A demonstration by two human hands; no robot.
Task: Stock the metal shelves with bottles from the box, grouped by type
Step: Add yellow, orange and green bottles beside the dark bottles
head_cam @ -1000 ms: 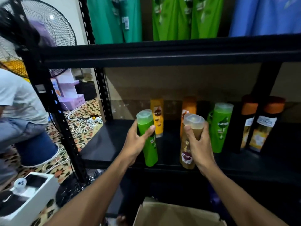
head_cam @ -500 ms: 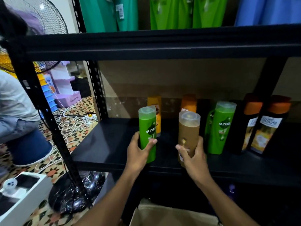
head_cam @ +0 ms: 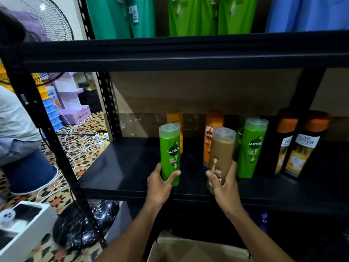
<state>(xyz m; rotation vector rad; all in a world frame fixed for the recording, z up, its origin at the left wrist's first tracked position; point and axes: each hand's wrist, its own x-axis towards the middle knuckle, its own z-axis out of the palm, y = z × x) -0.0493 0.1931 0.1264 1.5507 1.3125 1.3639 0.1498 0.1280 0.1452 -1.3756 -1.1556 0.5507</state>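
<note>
Green plastic shampoo bottle [head_cam: 170, 154] is gripped low by left hand [head_cam: 160, 188], brown plastic bottle [head_cam: 222, 156], at three o'clock, by right hand [head_cam: 225, 190]; both judged stiff, slick.

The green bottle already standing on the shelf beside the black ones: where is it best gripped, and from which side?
Probably round the middle of the standing green bottle, from the front: it is upright, tall and slim, a black bottle stands close on its right and another green one just behind on its left.

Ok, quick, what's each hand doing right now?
Left hand: holding the green bottle near its base.
Right hand: holding the brown bottle near its base.
</note>
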